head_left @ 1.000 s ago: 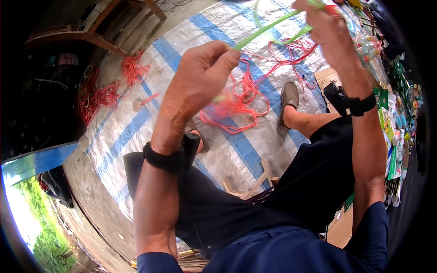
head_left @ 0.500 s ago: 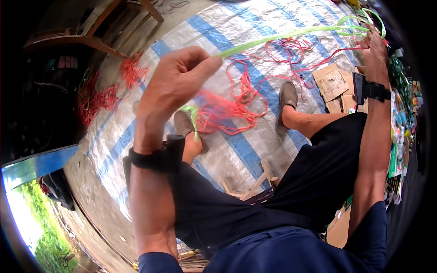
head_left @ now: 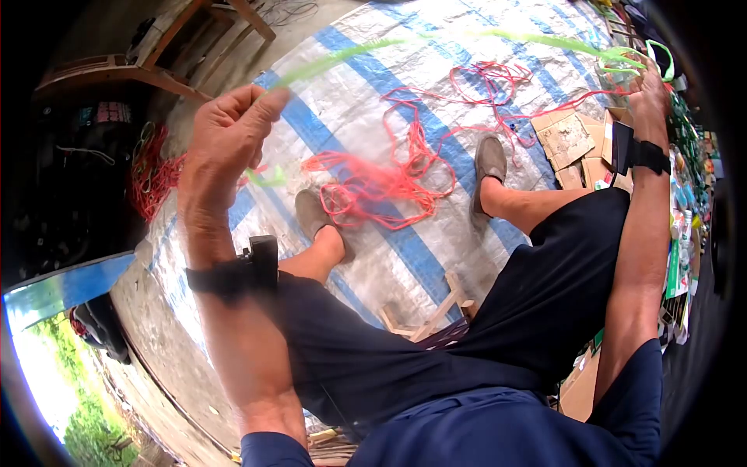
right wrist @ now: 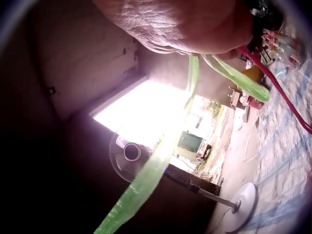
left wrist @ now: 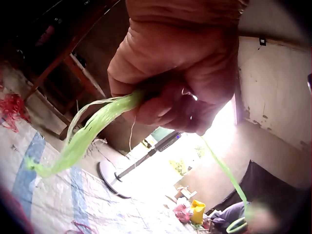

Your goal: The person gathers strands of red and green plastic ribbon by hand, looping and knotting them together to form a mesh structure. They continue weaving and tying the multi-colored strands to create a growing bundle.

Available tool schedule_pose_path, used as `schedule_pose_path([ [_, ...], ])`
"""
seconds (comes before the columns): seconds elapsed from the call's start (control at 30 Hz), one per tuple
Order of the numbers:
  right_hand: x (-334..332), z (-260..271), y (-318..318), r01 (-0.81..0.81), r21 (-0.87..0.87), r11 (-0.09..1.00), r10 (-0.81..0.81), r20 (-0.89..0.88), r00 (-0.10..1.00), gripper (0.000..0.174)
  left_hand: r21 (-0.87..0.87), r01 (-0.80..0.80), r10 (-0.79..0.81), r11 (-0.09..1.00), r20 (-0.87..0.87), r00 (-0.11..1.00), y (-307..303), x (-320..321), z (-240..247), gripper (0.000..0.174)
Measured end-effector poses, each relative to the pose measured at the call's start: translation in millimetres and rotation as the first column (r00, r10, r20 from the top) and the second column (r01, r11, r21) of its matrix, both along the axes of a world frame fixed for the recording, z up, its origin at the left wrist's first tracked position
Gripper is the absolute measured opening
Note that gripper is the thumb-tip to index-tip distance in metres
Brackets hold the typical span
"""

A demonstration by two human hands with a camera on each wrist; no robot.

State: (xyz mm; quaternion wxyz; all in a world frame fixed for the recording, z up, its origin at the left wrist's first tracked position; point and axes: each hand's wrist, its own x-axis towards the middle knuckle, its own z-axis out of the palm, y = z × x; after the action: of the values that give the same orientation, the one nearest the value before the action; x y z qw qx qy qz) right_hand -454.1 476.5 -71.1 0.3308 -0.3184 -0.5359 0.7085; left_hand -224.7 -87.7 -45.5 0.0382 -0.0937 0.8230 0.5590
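A long strip of light-green plastic twine [head_left: 498, 36] runs in an arc between my two hands above the sheet. My left hand [head_left: 226, 148], at the upper left, grips one end with curled fingers; a frayed tail of the green twine [left wrist: 92, 130] hangs out of that fist in the left wrist view. At the far right, my right hand [head_left: 650, 95] holds the other end, where green loops stick out around the fingers. Pink-red string [right wrist: 278, 85] also leaves my right hand and leads down to a loose tangle of pink-red string [head_left: 416, 152] on the floor sheet.
A blue-and-white striped sheet [head_left: 405, 257] covers the floor under my feet. More red string [head_left: 152, 175] is heaped at the left, near a wooden bench [head_left: 124, 74]. Flattened cardboard [head_left: 564, 140] lies at right beside piled bottles and packaging. A standing fan [right wrist: 131, 152] shows in the right wrist view.
My left hand has moved left and somewhat down, my right hand out to the right. The green strip now spans a much wider gap. The tail below my left hand has swung left with it.
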Motion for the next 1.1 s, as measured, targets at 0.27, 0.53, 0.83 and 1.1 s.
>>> schedule_pose_path([
  [0.27, 83.8, 8.0, -170.6, -0.852, 0.522, 0.039, 0.583, 0.680, 0.444, 0.023, 0.493, -0.139, 0.161, 0.859, -0.002, 0.987, 23.4, -11.6, -11.5, 0.020],
  [0.53, 151.7, -11.3, -290.2, -0.783, 0.535, -0.316, 0.839, 0.543, 0.031, 0.019, 0.389, -0.033, -0.003, 0.921, 0.092, 0.996, 93.9, -10.1, -24.9, 0.044],
  [0.83, 149.1, -9.6, -292.3, -0.772, 0.554, -0.312, 0.849, 0.527, 0.035, 0.022, 0.188, 0.079, -0.074, 0.979, -0.032, 0.997, 93.5, -7.9, -31.5, 0.039],
  [1.1, 149.1, 1.8, -285.0, -0.818, 0.499, -0.286, 0.868, 0.496, -0.001, 0.021, 0.225, 0.169, -0.193, 0.960, 0.091, 0.977, 97.0, -3.1, -25.6, 0.044],
])
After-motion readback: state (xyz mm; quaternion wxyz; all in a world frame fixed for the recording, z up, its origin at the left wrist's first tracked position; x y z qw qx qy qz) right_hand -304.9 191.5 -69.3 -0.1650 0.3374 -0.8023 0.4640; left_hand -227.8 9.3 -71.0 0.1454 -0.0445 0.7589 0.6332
